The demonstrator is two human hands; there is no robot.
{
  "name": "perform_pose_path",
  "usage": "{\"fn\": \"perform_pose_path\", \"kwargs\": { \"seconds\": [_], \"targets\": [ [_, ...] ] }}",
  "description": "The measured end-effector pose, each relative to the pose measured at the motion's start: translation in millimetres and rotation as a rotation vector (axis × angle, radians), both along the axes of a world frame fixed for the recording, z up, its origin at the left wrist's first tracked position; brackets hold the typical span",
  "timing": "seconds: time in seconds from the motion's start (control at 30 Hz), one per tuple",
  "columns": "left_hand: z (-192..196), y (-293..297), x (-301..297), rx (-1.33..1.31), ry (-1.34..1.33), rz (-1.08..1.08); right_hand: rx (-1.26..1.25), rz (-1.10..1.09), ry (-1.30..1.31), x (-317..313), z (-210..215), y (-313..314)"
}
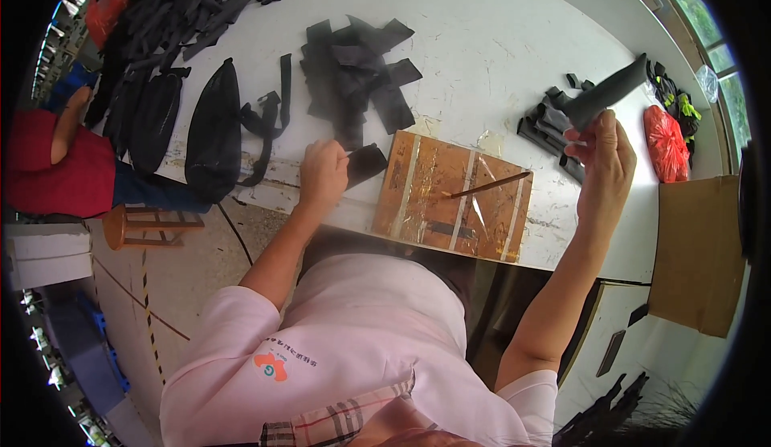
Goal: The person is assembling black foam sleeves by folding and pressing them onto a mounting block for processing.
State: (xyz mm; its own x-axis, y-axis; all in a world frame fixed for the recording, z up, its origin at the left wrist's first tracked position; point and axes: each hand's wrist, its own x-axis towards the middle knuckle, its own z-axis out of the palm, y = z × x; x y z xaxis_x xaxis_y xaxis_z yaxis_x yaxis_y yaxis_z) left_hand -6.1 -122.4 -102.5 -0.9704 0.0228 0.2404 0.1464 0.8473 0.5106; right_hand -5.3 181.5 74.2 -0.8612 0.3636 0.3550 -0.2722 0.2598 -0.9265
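My right hand [608, 166] is raised over the right side of the white table. Its fingers pinch a long black fabric strip [608, 93] by the lower end, and the strip slants up to the right. My left hand [324, 175] is closed at the table's front edge, its fingertips on a short black fabric piece [367, 166]. Between the hands lies a scuffed wooden board [426, 182] with pale tape bands across it. A thin dark pencil-like stick [491, 185] rests on the board. Beyond my left hand is a loose pile of flat black pieces [353, 69].
Rolled dark pieces [550, 126] lie under my right hand's strip. A red plastic bag [666, 143] and a cardboard box [697, 254] stand at the right. At the left are black pouches [215, 130], a large heap of black strips [173, 13], a wooden stool [120, 227] and a person in red [68, 166].
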Motion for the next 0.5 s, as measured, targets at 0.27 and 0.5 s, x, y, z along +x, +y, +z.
{"fn": "perform_pose_path", "kwargs": {
  "seconds": [0.27,0.5],
  "targets": [
    [64.6,58.6,49.1,1.467,-0.572,-0.096,0.037,0.149,-0.206,74.8,-90.8,-88.1],
    [54.3,73.1,88.2,1.549,-0.662,-0.390,-0.338,0.335,-0.421,85.7,-86.0,-78.8]
  ]
}}
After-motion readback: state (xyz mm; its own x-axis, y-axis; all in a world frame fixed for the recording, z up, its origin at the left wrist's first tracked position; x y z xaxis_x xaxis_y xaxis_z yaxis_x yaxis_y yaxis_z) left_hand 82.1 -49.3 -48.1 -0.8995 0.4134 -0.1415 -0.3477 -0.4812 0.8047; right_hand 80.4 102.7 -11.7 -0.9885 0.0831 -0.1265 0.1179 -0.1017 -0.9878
